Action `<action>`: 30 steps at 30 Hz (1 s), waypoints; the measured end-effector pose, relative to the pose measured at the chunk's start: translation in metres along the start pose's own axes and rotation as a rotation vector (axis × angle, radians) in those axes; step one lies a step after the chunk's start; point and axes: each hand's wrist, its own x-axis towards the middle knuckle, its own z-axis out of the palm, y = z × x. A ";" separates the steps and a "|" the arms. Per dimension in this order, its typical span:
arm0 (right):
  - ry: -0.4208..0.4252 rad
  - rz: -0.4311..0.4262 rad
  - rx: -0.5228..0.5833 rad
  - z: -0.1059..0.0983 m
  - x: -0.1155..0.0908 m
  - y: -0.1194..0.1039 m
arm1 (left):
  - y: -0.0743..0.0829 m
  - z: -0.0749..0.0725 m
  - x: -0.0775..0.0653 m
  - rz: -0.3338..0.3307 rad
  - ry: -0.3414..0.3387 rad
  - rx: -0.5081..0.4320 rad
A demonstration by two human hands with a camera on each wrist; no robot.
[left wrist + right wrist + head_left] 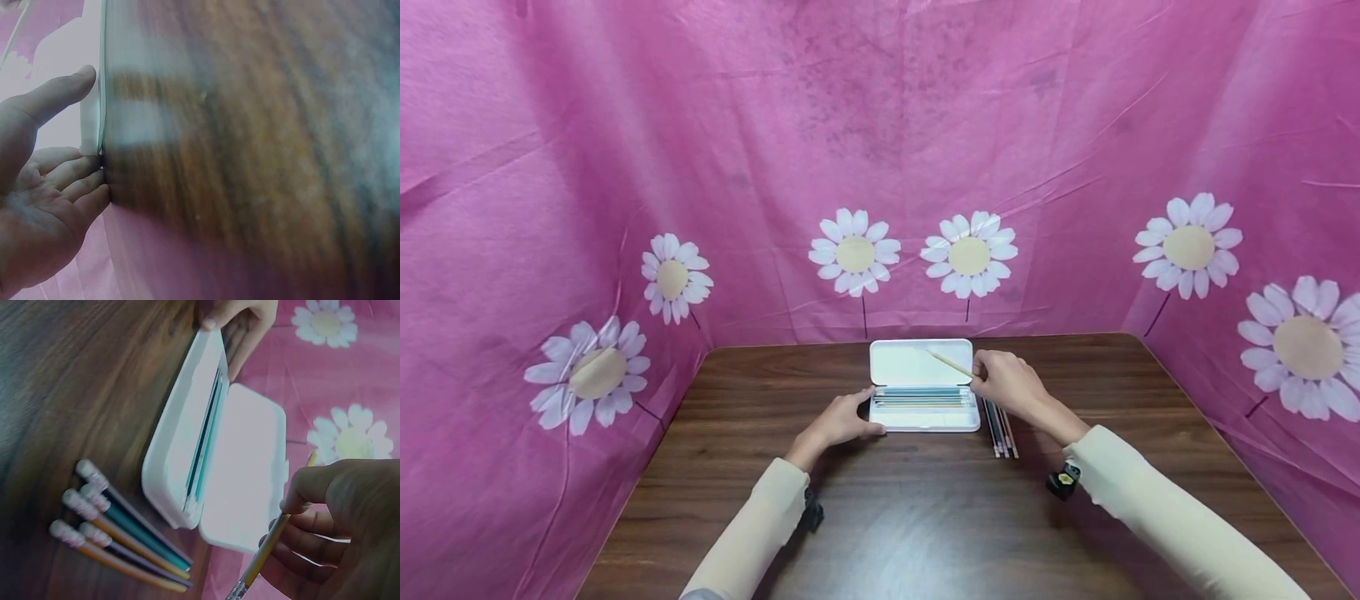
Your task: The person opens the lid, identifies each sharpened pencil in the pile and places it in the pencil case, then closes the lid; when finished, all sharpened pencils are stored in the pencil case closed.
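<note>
A white pencil case (925,422) lies open on the table, its lid (898,360) tilted back. Several pencils (917,398), mostly teal, lie lengthwise inside it. My left hand (842,419) rests at the case's left end, thumb against the front corner; in the left wrist view its fingers (81,178) extend fairly straight beside the case. My right hand (1009,379) pinches a yellow pencil (953,364) between thumb and fingers, above the case's right end. The metal band of this pencil (259,556) shows below the fingers in the right wrist view.
Several loose pencils (125,534) with white erasers lie side by side on the table, just right of the case. The brown wood-grain table (895,517) backs onto a pink curtain (760,275) printed with daisies, which also hangs along both sides.
</note>
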 end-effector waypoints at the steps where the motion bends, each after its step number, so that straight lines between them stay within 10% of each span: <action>1: -0.005 -0.018 -0.003 0.000 0.002 -0.003 | 0.000 0.000 0.000 0.000 0.001 -0.001; 30: -0.148 -0.297 -0.153 0.052 0.036 -0.046 | 0.002 0.000 0.002 -0.012 -0.002 0.021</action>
